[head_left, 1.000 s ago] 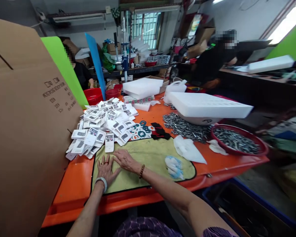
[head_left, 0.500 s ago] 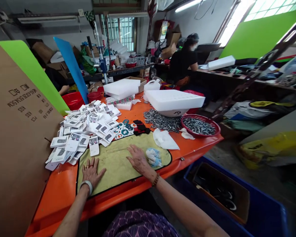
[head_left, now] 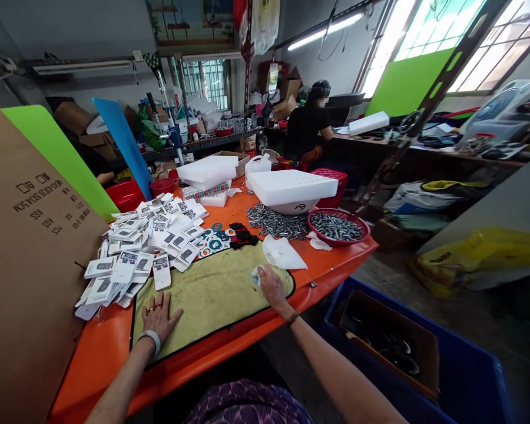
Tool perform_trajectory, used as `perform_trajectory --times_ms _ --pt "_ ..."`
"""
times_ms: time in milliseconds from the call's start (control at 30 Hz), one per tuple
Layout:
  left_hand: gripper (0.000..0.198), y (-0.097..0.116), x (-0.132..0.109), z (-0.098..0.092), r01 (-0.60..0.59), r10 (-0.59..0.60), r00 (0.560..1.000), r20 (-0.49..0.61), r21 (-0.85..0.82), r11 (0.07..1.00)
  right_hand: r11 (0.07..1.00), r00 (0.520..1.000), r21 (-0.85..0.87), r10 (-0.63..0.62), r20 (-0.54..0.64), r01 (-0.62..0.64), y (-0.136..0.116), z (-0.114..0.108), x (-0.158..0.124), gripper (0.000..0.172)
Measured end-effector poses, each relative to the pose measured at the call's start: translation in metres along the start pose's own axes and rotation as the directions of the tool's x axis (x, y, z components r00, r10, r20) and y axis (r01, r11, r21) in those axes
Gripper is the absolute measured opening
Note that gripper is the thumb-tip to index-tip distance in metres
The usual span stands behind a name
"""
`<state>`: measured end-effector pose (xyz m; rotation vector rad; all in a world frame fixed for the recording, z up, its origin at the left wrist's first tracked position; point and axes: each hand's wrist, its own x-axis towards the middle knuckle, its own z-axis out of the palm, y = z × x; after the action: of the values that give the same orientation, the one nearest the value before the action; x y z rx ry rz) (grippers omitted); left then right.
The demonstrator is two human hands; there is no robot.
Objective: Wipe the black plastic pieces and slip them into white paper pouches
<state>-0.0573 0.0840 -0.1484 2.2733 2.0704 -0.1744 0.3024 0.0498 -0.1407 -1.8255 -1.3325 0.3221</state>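
A yellow-green cloth mat [head_left: 212, 288] with a black border lies on the orange tabletop [head_left: 229, 206]. On its left part my left hand [head_left: 159, 318] rests flat, fingers spread. At the mat's right side my right hand [head_left: 272, 287] is closed around a crumpled white and light-blue rag [head_left: 257, 275], mostly hidden by the fingers. Just beyond that hand lies a white foam sheet [head_left: 283, 253]. A heap of white printed boxes [head_left: 159, 235] spreads past my left hand. Teal and white rings [head_left: 212, 241] and a black and red glove [head_left: 244, 235] lie at the mat's far edge.
Metal pieces are piled [head_left: 276, 222] beside a red basket [head_left: 339, 227] of similar pieces. White foam blocks [head_left: 291, 187] stand behind. A cardboard panel [head_left: 30, 265] borders the left. A blue bin [head_left: 468, 365] sits low right. A co-worker [head_left: 307, 123] sits at a far bench.
My right hand has moved right from lying open on the mat and has taken hold of the rag. My left hand stays flat on the mat. The view has shifted right.
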Motion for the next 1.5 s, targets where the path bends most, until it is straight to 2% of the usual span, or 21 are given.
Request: perform_trajectory --times_ms 100,167,200,233,300,367,433,533,633,767,867,933,1000,1067,1133,1200,1267,1333,1400,1467,1500 --pt "0.059 0.028 -0.009 -0.015 -0.012 0.001 0.999 -0.052 -0.229 0.973 0.99 0.998 0.142 0.012 0.058 -0.02 -0.027 0.002 -0.019 0.049" --pt "0.056 0.058 -0.022 -0.024 -0.051 0.005 0.996 -0.09 -0.521 0.852 0.933 0.987 0.334 0.099 0.123 -0.136 -0.049 0.006 -0.037 0.056" --pt "0.056 0.075 -0.03 -0.027 -0.07 0.034 0.997 -0.067 -0.682 0.728 0.876 0.975 0.436 0.147 0.164 -0.205 -0.059 0.009 -0.045 0.057" --pt "0.058 0.092 -0.038 -0.029 -0.036 0.066 0.998 0.003 -0.816 0.576 0.813 0.962 0.521 0.176 0.209 -0.261 -0.07 0.011 -0.053 0.058" --pt "0.066 0.122 -0.054 -0.032 0.138 0.165 0.968 0.188 -0.952 0.274 0.754 0.953 0.594 0.147 0.265 -0.282 -0.086 0.015 -0.065 0.056" --pt "0.071 0.141 -0.065 -0.032 0.246 0.247 0.937 0.249 -0.968 0.042 0.796 0.965 0.577 0.037 0.259 -0.185 -0.096 0.018 -0.073 0.052" --pt "0.071 0.149 -0.07 -0.03 0.259 0.21 0.95 0.233 -0.96 -0.108 0.849 0.974 0.527 -0.097 0.204 -0.026 -0.099 0.021 -0.078 0.045" --pt "0.064 0.144 -0.071 -0.026 0.238 0.087 0.971 0.225 -0.952 -0.194 0.881 0.962 0.46 -0.212 0.17 0.113 -0.095 0.024 -0.083 0.035" --pt "0.057 0.134 -0.074 -0.026 0.241 0.029 0.97 0.24 -0.949 -0.205 0.902 0.962 0.425 -0.183 0.204 0.081 -0.09 0.026 -0.087 0.027" --pt "0.048 0.127 -0.082 -0.033 0.212 -0.049 0.973 0.225 -0.958 -0.192 0.877 0.955 0.477 -0.086 0.283 -0.062 -0.09 0.026 -0.093 0.025" --pt "0.044 0.122 -0.085 -0.036 0.187 -0.085 0.975 0.206 -0.964 -0.189 0.81 0.907 0.528 0.014 0.42 -0.256 -0.091 0.025 -0.094 0.03" --pt "0.044 0.117 -0.085 -0.035 0.18 -0.098 0.974 0.203 -0.963 -0.199 0.793 0.884 0.517 0.057 0.464 -0.322 -0.09 0.023 -0.09 0.033" --pt "0.048 0.109 -0.085 -0.035 0.185 -0.117 0.97 0.212 -0.96 -0.212 0.83 0.912 0.478 0.083 0.402 -0.287 -0.085 0.017 -0.077 0.036" --pt "0.051 0.1 -0.084 -0.035 0.194 -0.146 0.961 0.234 -0.951 -0.242 0.895 0.971 0.415 0.068 0.23 -0.161 -0.077 0.009 -0.058 0.038" --pt "0.054 0.09 -0.085 -0.038 0.199 -0.155 0.952 0.263 -0.92 -0.338 0.951 1.0 0.309 -0.029 -0.001 0.028 -0.067 -0.002 -0.037 0.039" --pt "0.054 0.081 -0.086 -0.045 0.218 -0.094 0.947 0.307 -0.83 -0.513 0.965 0.969 0.164 -0.179 -0.168 0.206 -0.057 -0.01 -0.018 0.04" --pt "0.054 0.074 -0.089 -0.054 0.25 0.023 0.945 0.326 -0.678 -0.691 0.952 0.931 0.045 -0.285 -0.228 0.303 -0.049 -0.013 -0.01 0.038" --pt "0.058 0.07 -0.093 -0.063 0.278 0.129 0.945 0.302 -0.526 -0.804 0.948 0.93 0.031 -0.303 -0.211 0.316 -0.046 -0.011 -0.013 0.034" --pt "0.064 0.068 -0.097 -0.071 0.293 0.194 0.945 0.263 -0.42 -0.859 0.956 0.961 0.139 -0.242 -0.13 0.26 -0.048 -0.005 -0.026 0.033" --pt "0.068 0.069 -0.101 -0.076 0.308 0.237 0.944 0.23 -0.356 -0.882 0.944 0.99 0.31 -0.131 0.047 0.11 -0.057 0.001 -0.046 0.036" --pt "0.069 0.069 -0.103 -0.078 0.314 0.253 0.944 0.214 -0.338 -0.887 0.92 0.983 0.392 -0.069 0.169 -0.003 -0.063 0.004 -0.056 0.038"
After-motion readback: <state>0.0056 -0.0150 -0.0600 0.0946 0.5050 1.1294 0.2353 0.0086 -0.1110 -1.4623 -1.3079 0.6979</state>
